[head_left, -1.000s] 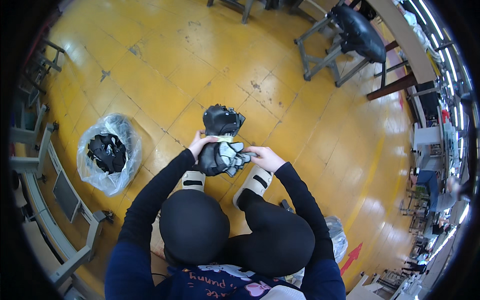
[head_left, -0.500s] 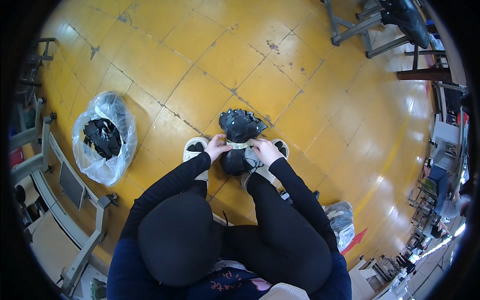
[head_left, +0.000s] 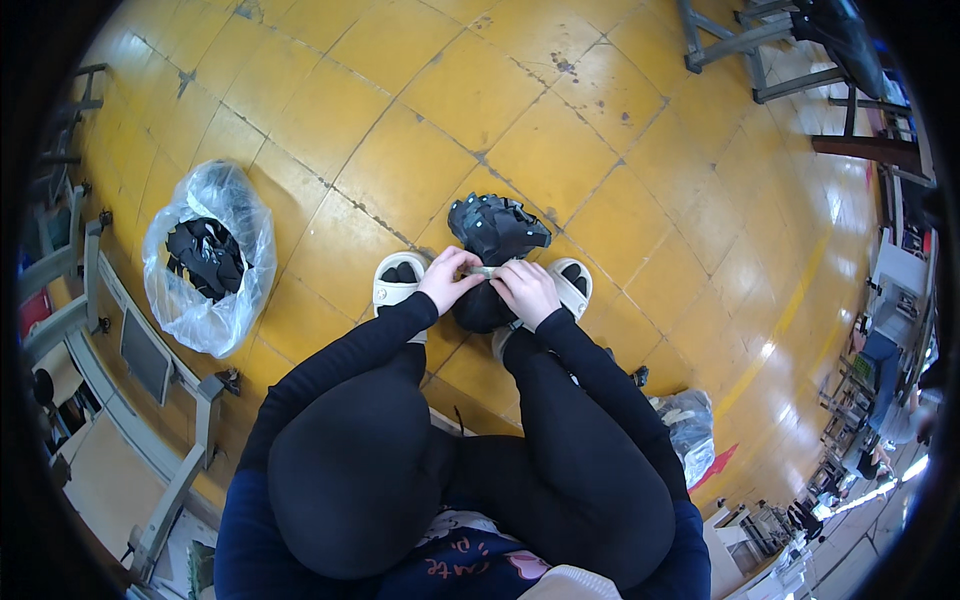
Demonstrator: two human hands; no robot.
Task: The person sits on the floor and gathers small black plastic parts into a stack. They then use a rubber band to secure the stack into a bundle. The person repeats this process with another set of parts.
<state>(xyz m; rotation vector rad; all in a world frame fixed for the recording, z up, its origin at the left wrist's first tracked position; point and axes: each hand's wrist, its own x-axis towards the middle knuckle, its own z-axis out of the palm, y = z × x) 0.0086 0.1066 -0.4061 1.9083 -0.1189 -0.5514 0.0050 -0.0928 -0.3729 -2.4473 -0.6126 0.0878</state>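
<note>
A bundle of black, flat-looking pieces with small pale dots [head_left: 497, 228] lies on the floor between my feet. Its rounded, darker lower part [head_left: 482, 312] shows below my hands. Around its middle runs a narrow pale strip [head_left: 484, 271]. My left hand [head_left: 450, 279] pinches the strip from the left, and my right hand [head_left: 527, 290] pinches it from the right. The fingertips of both hands almost meet above the bundle, and they hide much of the strip.
An open clear plastic bag [head_left: 258, 275] holding black pieces stands at the left. Beyond it is a grey metal frame [head_left: 205, 425]. My sandals [head_left: 396, 290] flank the bundle. Another plastic bag [head_left: 686, 430] sits right of my leg; a metal stand [head_left: 735, 45] is far right.
My hands have come closer together over the bundle, and less of the pale strip shows between them. The whole view has shifted slightly.
</note>
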